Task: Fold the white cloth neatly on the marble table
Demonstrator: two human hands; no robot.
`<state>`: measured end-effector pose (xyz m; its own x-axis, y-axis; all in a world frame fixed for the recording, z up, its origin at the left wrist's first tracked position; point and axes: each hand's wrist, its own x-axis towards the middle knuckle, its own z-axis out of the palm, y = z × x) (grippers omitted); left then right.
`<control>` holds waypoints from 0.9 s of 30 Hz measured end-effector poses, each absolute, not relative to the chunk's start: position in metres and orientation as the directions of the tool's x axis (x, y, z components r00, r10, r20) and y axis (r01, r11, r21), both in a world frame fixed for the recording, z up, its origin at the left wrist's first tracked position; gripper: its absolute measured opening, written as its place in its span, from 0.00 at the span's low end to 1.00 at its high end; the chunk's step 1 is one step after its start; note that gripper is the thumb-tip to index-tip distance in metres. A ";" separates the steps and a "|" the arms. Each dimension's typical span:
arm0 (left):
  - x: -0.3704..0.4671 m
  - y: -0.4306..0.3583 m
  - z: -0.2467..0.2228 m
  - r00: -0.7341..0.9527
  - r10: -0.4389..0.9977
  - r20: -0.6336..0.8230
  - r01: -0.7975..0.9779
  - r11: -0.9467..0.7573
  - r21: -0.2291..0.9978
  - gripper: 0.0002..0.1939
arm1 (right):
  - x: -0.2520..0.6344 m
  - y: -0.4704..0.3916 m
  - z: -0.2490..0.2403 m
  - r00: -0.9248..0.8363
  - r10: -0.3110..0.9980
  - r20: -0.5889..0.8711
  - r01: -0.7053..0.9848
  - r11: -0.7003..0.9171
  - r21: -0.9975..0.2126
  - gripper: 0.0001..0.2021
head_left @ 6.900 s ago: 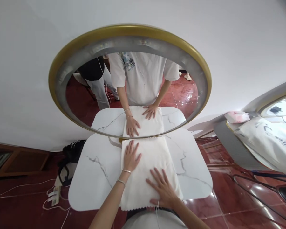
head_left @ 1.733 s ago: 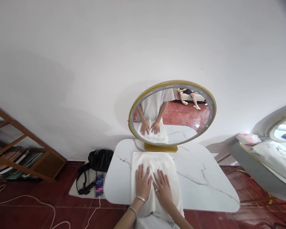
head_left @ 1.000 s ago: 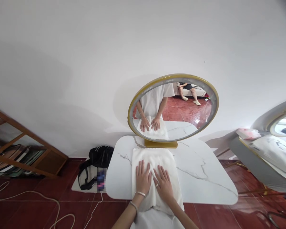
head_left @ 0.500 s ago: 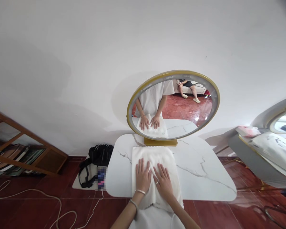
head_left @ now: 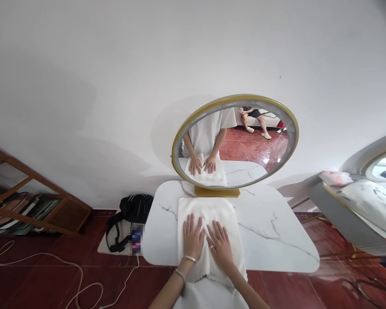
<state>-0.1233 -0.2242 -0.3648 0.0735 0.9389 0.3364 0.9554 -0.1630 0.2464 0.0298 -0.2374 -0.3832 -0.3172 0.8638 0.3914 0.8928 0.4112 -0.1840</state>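
Note:
A white cloth (head_left: pixel 212 207) with a scalloped edge lies on the white marbled table (head_left: pixel 276 231), its near end hanging over the front edge. My left hand (head_left: pixel 193 238) rests flat on the cloth's left part, fingers spread, a bracelet at the wrist. Flat on the right part lies my right hand (head_left: pixel 219 246), fingers apart, with a ring on one finger. A fold of cloth rises between the two hands. Behind the cloth stands a round gold-framed mirror (head_left: pixel 234 141), reflecting both hands on the cloth and a seated person's legs.
On the floor left of the table are a black bag (head_left: pixel 137 209) and a pale cable (head_left: pixel 80 274). A wooden rack (head_left: pixel 28 189) stands at far left. At right, a second table (head_left: pixel 334 214) holds a pink-white packet (head_left: pixel 336 177) and a white bag (head_left: pixel 369 199).

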 end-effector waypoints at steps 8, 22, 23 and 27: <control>-0.123 -0.224 -0.365 0.071 0.936 0.344 0.946 -0.173 0.275 0.26 | 0.029 -0.238 -0.382 -0.307 0.862 0.404 0.887 0.413 -0.207 0.25; -0.184 -0.189 -0.340 -0.531 0.847 -0.011 0.544 0.351 0.762 0.26 | 0.033 -0.243 -0.368 -0.384 0.904 0.188 0.823 0.428 -0.374 0.23; -0.188 -0.188 -0.336 -0.534 0.845 -0.039 0.531 0.371 0.762 0.24 | 0.033 -0.244 -0.365 -0.392 0.905 0.166 0.815 0.425 -0.394 0.23; -0.184 -0.191 -0.316 -0.456 0.888 -0.068 0.520 0.328 0.789 0.20 | 0.031 -0.247 -0.360 -0.424 0.895 0.135 0.792 0.439 -0.425 0.23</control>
